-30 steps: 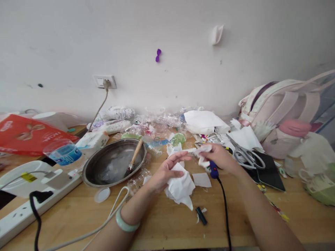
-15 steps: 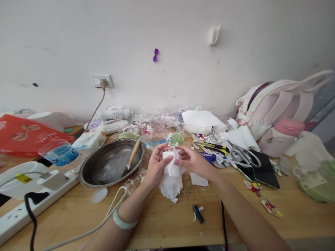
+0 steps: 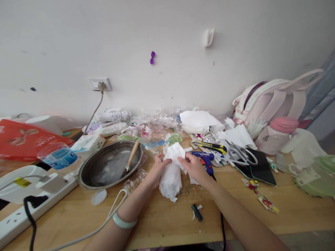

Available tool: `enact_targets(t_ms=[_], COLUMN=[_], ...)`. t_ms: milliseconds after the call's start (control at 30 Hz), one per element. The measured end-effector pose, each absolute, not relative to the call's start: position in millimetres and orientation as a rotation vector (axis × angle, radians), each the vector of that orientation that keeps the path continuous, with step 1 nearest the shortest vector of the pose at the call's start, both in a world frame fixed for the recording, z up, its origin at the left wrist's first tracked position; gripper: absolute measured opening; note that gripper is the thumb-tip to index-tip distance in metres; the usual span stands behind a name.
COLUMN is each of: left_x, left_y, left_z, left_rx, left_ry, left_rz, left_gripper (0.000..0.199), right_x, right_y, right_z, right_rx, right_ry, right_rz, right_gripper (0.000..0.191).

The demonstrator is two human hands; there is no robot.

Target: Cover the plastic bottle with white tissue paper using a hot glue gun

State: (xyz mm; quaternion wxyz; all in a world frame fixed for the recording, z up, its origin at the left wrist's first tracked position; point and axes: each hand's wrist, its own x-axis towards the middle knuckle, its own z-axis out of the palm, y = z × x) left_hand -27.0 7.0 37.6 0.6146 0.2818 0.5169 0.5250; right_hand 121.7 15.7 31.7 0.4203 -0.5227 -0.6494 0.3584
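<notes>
My left hand (image 3: 159,168) and my right hand (image 3: 193,165) pinch a piece of white tissue paper (image 3: 174,151) between them, one at each side. Just below it, a white paper-covered form (image 3: 170,183) with a ragged lower edge rests on the table; what lies under its paper is hidden. A blue glue gun (image 3: 206,161) lies beyond my right hand, its cord running under my forearm. Left of my left hand stands a metal basin (image 3: 110,164) holding cloudy liquid and a wooden-handled brush (image 3: 133,153).
A yellow utility knife (image 3: 211,146), scissors (image 3: 242,155) and a dark tablet (image 3: 261,167) lie on the right. Crumpled clear plastic (image 3: 162,122) lines the wall. A power strip (image 3: 34,205) and white cable (image 3: 96,226) occupy the left; a dark green tube (image 3: 197,212) lies in front.
The tissue, which was folded compactly between my hands, is now spread wider and raised at its top. My right hand has moved down slightly, exposing more of the glue gun.
</notes>
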Motion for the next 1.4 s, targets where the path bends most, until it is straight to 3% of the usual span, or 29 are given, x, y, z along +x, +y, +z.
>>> enact_targets(t_ms=[67, 233, 533, 800, 1033, 1400], left_x=[-28, -33, -25, -24, -20, -17], left_y=[7, 8, 2, -4, -11, -14], left_z=[40, 45, 48, 45, 45, 32], left_rx=[0.62, 0.597, 0.606, 0.663, 0.739, 0.848], left_ry=[1.129, 0.923, 0.774, 0.795, 0.793, 0.784], left_rz=[1.209, 1.125, 1.241, 1.207, 1.098, 1.002], left_gripper=[0.05, 0.018, 0.02, 0.034, 0.044, 0.048], right_x=[120, 120, 118, 124, 123, 117], right_y=[10, 0, -1, -2, 3, -2], right_z=[32, 37, 32, 40, 49, 44], right_rx=[-1.32, -1.149, -1.142, -0.992, -0.871, -0.958], right_ry=[-1.72, -1.794, -1.76, -1.564, -0.941, -1.187], right_rz=[0.721, 0.388, 0.244, 0.45, 1.027, 0.876], right_gripper=[0.028, 0.028, 0.028, 0.023, 0.027, 0.027])
